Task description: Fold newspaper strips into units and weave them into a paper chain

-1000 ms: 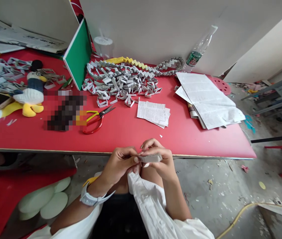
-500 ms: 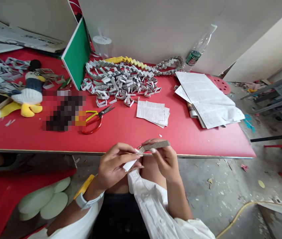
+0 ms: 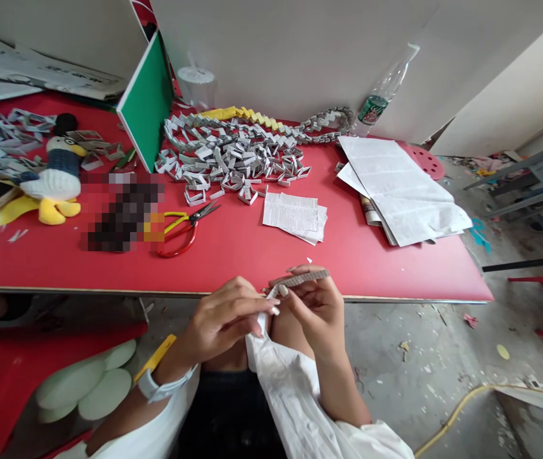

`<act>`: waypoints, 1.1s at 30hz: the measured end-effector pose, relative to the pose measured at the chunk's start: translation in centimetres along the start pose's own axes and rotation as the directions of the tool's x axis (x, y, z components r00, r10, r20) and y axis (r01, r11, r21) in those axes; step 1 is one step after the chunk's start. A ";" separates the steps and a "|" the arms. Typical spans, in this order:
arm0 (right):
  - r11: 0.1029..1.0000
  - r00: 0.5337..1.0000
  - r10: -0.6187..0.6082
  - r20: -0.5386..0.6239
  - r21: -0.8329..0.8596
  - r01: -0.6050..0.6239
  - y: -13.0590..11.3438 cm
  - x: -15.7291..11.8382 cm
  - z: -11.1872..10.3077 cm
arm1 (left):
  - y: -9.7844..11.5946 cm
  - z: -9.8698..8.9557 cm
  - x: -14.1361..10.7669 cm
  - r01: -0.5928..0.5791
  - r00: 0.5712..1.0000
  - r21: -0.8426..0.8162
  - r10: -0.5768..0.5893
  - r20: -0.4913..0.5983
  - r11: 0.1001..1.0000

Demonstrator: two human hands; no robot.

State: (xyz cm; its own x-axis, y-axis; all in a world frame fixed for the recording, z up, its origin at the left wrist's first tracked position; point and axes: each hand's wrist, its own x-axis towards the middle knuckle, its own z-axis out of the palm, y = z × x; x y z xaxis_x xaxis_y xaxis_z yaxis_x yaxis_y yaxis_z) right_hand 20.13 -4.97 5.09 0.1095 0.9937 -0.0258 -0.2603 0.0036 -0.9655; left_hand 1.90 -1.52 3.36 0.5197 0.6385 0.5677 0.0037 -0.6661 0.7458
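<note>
The right hand (image 3: 321, 306) pinches the paper strip (image 3: 307, 278) — left hand (image 3: 233, 313) closed around its folded end.

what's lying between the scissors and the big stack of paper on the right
The small printed paper slips lie between the scissors and the big paper stack, in the head view.

There is 1 view: the camera sits on the person's head, looks forward and down, and sees hands and red table (image 3: 233, 255) close.
</note>
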 end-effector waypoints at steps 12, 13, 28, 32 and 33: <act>0.996 1.000 0.006 -0.024 0.088 -0.004 0.4 -0.2 0.1 | 0.0 0.0 0.2 0.174 0.982 0.086 -0.166 -0.090 0.981; 0.996 1.000 0.003 -0.024 0.087 -0.001 0.4 -0.3 0.0 | 0.1 0.2 0.3 0.219 0.973 0.095 -0.211 -0.089 0.971; 0.998 0.999 0.038 -0.018 -0.047 -0.039 -0.3 -0.9 0.1 | 0.8 1.4 0.6 0.565 0.773 -0.291 -0.619 -0.143 0.772; 0.996 0.999 0.004 -0.046 -0.089 -0.008 -0.1 -0.9 0.2 | 0.8 1.2 0.5 0.484 0.843 -0.150 -0.505 -0.187 0.862; 0.996 0.998 -0.010 -0.063 -0.088 0.004 0.0 -0.9 0.1 | 0.8 1.1 0.4 0.439 0.876 -0.090 -0.448 -0.180 0.894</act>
State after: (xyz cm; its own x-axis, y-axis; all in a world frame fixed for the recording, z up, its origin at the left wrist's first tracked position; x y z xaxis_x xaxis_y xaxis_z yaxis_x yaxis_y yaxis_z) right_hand 19.91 -5.88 5.19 0.1718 0.9846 -0.0323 -0.1741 -0.0019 -0.9847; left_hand 3.07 -2.20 3.83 0.2999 0.9270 0.2251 0.1549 -0.2802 0.9474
